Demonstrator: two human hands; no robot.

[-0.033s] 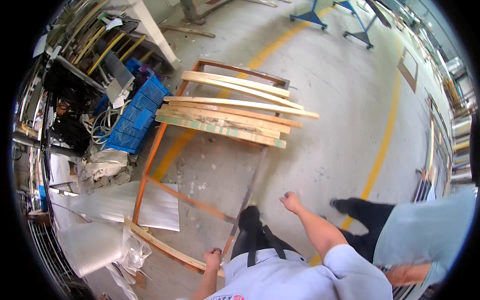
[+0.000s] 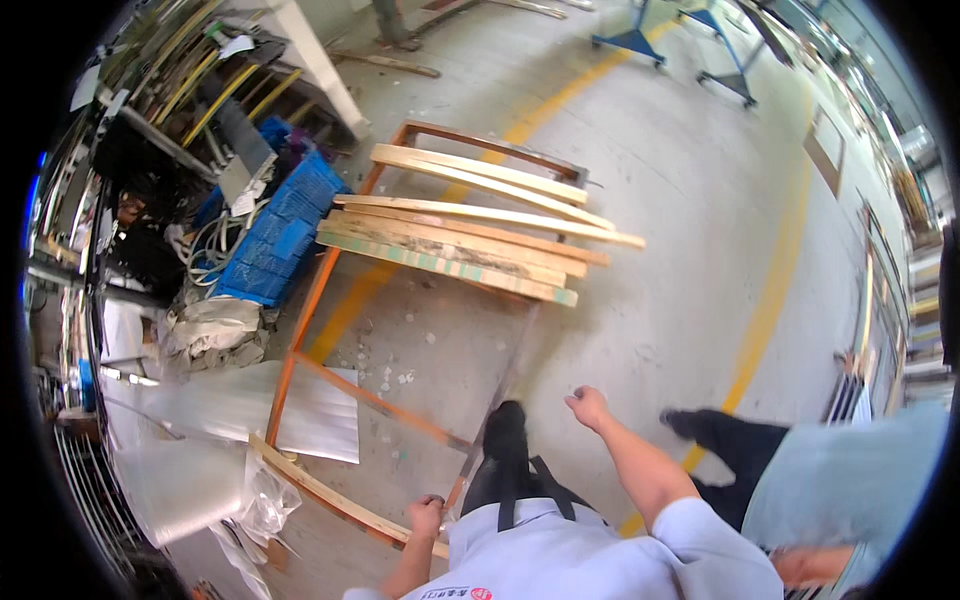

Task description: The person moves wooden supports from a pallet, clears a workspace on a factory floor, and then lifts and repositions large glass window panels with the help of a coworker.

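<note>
My left hand (image 2: 427, 514) is curled closed beside the near end of a rust-brown metal frame (image 2: 288, 377), close to a pale wooden strip (image 2: 335, 489) lying across that end. Whether it touches the strip I cannot tell. Out to the right of the frame, my right hand (image 2: 588, 406) hangs over the floor with its fingers bent in. Dark spots show at the fingers of both hands, too small to name. Several wooden slats (image 2: 480, 214) lie across the far part of the frame, some with green marks along the edge.
Left of the frame stands a blue plastic crate (image 2: 275, 240) with white hose and cloth nearby. White foam sheeting (image 2: 318, 415) lies partly under the frame. At right, a co-worker in a light shirt (image 2: 850, 480) stands close. Blue wheeled stands (image 2: 628, 44) are at the back.
The view has shifted slightly, so the slats and crate appear a little farther right and lower. My hands keep nearly the same pose.
</note>
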